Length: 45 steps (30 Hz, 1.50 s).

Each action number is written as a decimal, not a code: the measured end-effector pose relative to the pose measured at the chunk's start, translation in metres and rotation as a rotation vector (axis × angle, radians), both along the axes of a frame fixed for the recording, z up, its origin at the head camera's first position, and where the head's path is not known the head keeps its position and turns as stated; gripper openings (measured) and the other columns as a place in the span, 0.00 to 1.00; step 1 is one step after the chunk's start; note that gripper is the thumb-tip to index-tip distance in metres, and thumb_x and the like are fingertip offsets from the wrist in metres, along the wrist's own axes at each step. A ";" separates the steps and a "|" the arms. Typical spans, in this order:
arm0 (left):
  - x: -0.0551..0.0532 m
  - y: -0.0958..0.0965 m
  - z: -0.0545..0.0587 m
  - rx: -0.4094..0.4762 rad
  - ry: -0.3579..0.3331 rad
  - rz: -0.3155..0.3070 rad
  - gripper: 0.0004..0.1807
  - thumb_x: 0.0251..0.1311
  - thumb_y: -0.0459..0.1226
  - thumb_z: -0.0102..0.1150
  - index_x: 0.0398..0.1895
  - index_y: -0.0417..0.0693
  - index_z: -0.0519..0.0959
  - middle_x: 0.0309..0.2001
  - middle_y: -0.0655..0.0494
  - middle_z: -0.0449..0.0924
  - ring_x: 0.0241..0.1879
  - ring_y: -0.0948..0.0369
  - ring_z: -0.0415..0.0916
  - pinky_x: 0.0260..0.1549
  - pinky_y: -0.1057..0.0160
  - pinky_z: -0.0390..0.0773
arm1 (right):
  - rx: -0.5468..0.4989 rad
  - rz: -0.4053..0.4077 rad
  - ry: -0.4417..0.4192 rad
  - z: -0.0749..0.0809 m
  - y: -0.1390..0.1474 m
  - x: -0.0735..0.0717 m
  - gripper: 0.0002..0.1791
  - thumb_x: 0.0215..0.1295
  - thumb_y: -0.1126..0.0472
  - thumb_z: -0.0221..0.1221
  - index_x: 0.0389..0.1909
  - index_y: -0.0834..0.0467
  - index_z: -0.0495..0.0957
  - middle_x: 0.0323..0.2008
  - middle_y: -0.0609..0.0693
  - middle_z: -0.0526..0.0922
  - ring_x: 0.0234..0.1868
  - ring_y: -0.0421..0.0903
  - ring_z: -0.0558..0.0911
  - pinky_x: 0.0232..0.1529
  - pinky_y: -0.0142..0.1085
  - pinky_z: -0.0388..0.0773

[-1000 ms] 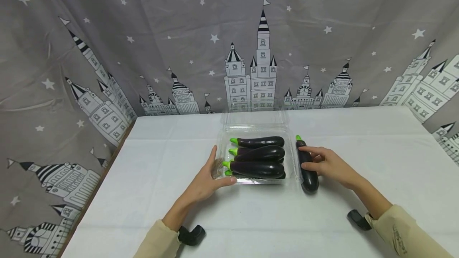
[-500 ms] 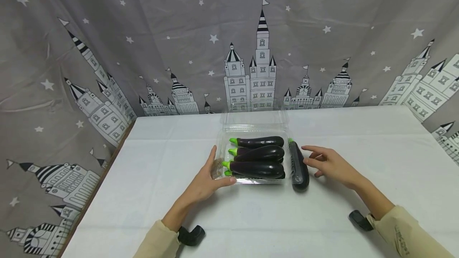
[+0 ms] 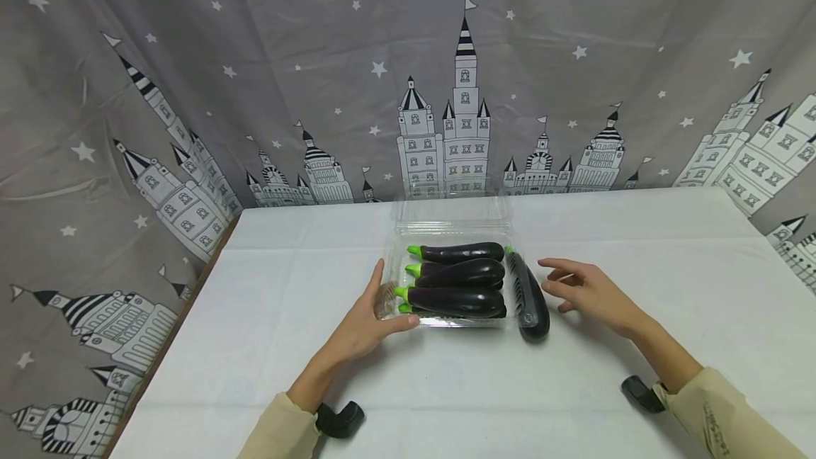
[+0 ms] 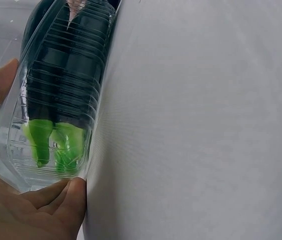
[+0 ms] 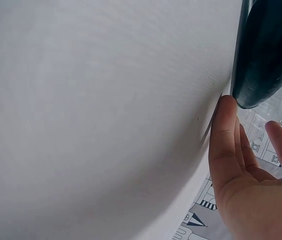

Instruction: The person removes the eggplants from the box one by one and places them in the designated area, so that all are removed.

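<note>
In the head view, my left hand spans the front left corner of a clear plastic clamshell box that holds several dark eggplants with green stems. Its thumb touches the front rim. In the left wrist view, the fingers touch the box's left end near the tablecloth. A single eggplant lies along the box's right side, its stem end seen through clear plastic and its round end sticking out past the front. Just right of it is my right hand, fingers loosely extended, holding nothing.
The box's clear lid stands open toward the back. A white cloth covers the table. Behind it hangs a grey curtain with castles and stars. Black wrist mounts sit at both sleeves.
The single eggplant has moved left from beside the box to under its right edge, its stem end shifting furthest. My right hand, earlier on the eggplant, is now apart from it.
</note>
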State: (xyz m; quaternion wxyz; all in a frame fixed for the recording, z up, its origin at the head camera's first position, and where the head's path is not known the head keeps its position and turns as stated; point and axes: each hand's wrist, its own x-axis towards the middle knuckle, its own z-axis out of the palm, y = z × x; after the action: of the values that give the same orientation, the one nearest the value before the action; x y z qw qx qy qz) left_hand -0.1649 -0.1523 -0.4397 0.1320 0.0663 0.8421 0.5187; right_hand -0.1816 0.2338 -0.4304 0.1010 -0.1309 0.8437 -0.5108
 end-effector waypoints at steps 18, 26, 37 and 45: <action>0.001 -0.001 0.000 0.003 0.003 0.001 0.64 0.52 0.52 0.72 0.80 0.57 0.35 0.77 0.41 0.47 0.75 0.44 0.42 0.67 0.37 0.47 | 0.013 -0.042 0.061 0.009 -0.001 0.000 0.26 0.73 0.58 0.57 0.66 0.68 0.69 0.52 0.64 0.78 0.45 0.55 0.80 0.40 0.39 0.82; 0.001 -0.002 -0.002 -0.004 0.006 -0.001 0.64 0.52 0.53 0.73 0.80 0.56 0.35 0.77 0.41 0.45 0.75 0.44 0.40 0.67 0.36 0.47 | -0.038 -0.094 0.167 0.017 -0.009 0.002 0.22 0.73 0.61 0.57 0.62 0.68 0.74 0.56 0.66 0.78 0.43 0.53 0.84 0.41 0.36 0.81; 0.002 -0.002 -0.001 -0.013 0.006 0.006 0.64 0.52 0.54 0.72 0.80 0.55 0.35 0.77 0.40 0.45 0.75 0.43 0.40 0.67 0.35 0.47 | -0.091 -0.129 0.229 0.032 -0.026 0.005 0.18 0.74 0.61 0.55 0.59 0.67 0.76 0.53 0.64 0.80 0.41 0.45 0.85 0.43 0.33 0.80; 0.001 -0.001 0.000 -0.007 0.006 0.001 0.64 0.52 0.54 0.72 0.80 0.56 0.35 0.77 0.40 0.45 0.75 0.43 0.41 0.67 0.36 0.46 | -0.167 -0.110 0.243 0.041 -0.040 0.009 0.17 0.74 0.64 0.54 0.57 0.68 0.76 0.52 0.64 0.80 0.41 0.47 0.84 0.44 0.36 0.81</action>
State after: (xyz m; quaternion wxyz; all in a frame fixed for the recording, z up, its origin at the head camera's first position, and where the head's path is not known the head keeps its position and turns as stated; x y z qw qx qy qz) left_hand -0.1637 -0.1529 -0.4401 0.1296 0.0669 0.8443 0.5157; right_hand -0.1723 0.1933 -0.3895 -0.0414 -0.1534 0.8100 -0.5645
